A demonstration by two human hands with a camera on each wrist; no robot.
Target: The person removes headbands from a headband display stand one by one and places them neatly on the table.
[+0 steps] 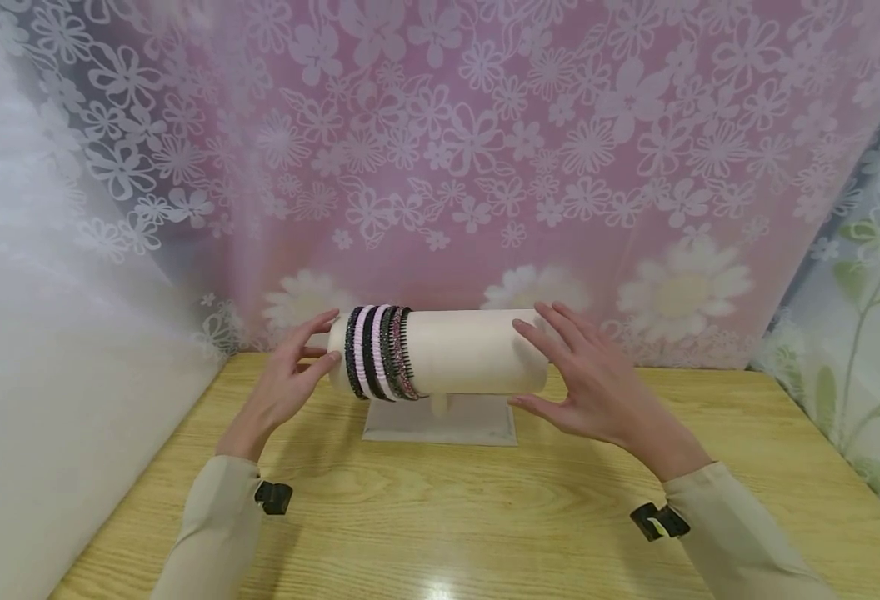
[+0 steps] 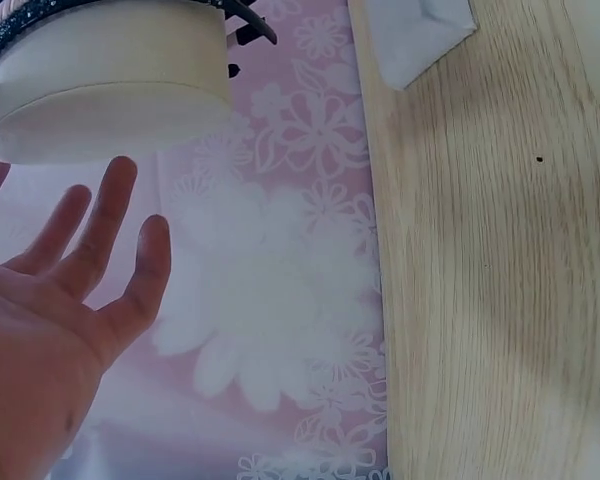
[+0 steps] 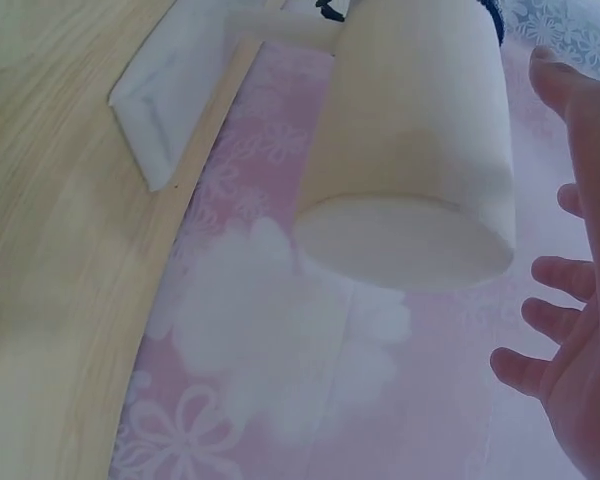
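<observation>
Left grip [image 1: 282,383] and right grip [image 1: 597,379] bracket the two ends of a cream display cylinder [image 1: 477,354], neither closed around it: the left is relaxed, fingers parted, with a fingertip touching its end of the roll, while the right is spread wide and holds nothing, its digits appearing clear of the surface in the right wrist view. Black, pink and glittery headbands [image 1: 378,354], one edged with comb-like teeth, sit side by side around the cylinder near its left end, leaving the longer stretch to the right bare. The roll lies level on a short post [image 1: 439,406] above a pale, flat base [image 1: 477,425], which rests on a wood-grain counter [image 1: 410,508] before a pink floral curtain [image 1: 485,150]. By appearances, the step in hand is steadying or positioning the loaded stand, though it could equally be a release after setting it straight. Any further adjustment would call for light, even contact at both ends, without pushing the bands off the left edge. Both forearms, in pale sleeves [image 1: 732,521], reach forward over the counter and angle inward; the left hand points its thumb and index finger at the roll, and the right faces it palm inward, thumb low and fingers raised.
</observation>
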